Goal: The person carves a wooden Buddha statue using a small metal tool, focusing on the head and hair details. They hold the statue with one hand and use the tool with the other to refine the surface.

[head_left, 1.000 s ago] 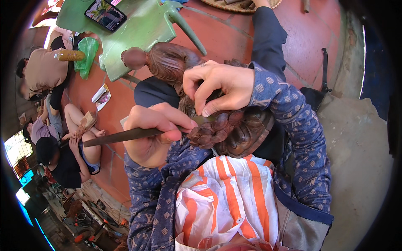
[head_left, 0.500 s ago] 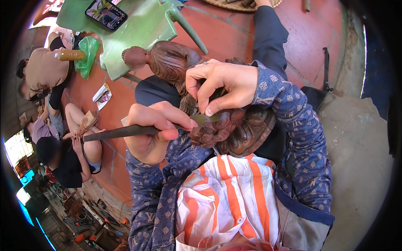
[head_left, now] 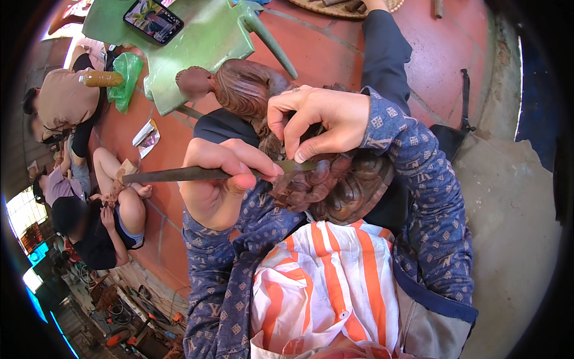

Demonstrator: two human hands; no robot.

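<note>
A carved dark-brown wooden statue (head_left: 248, 87) lies across my lap, its head toward the left and its ornate base (head_left: 353, 185) near my shirt. My left hand (head_left: 218, 179) is closed around a long, dark, flat file-like tool (head_left: 179, 174), held almost level. The tool's far end reaches over the carving. At that end lies a greenish strip (head_left: 296, 166), possibly sandpaper, against the carved curls. My right hand (head_left: 323, 122) pinches this strip between thumb and fingers, resting over the statue's middle. The fingers partly hide the carving beneath them.
A green plastic chair (head_left: 203, 54) with a phone (head_left: 153, 21) on it stands ahead. Several people sit on the tiled floor at left, one holding a wooden piece (head_left: 113, 188). A woven tray (head_left: 335, 9) with wood pieces is at the far edge, beside another dark sleeve (head_left: 385, 54).
The tool's handle end has risen slightly, so it lies more level, and my left hand has shifted a little right and up. My right hand stays nearly in place.
</note>
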